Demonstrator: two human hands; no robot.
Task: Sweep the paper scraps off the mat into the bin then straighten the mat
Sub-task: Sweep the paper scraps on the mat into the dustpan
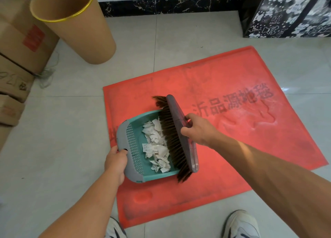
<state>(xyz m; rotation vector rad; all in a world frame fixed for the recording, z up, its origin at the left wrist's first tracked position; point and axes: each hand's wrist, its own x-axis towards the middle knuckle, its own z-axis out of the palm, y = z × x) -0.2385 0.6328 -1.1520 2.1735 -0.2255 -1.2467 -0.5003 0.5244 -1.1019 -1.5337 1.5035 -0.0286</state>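
A red mat (pixel 232 130) with dark printed characters lies askew on the tiled floor. On its left part rests a teal and grey dustpan (pixel 133 148), filled with several white paper scraps (pixel 155 144). My left hand (pixel 116 160) grips the pan's grey back edge. My right hand (pixel 197 128) holds a grey hand brush (pixel 180 132) whose brown bristles stand at the pan's open mouth, against the scraps. A tall brown cardboard bin (pixel 77 22) with a yellow rim stands at the upper left, off the mat.
Cardboard boxes (pixel 19 55) are stacked along the left edge beside the bin. A black and white patterned bag (pixel 290 12) stands at the upper right by the wall. My two shoes (pixel 241 225) show at the bottom, near the mat's front edge.
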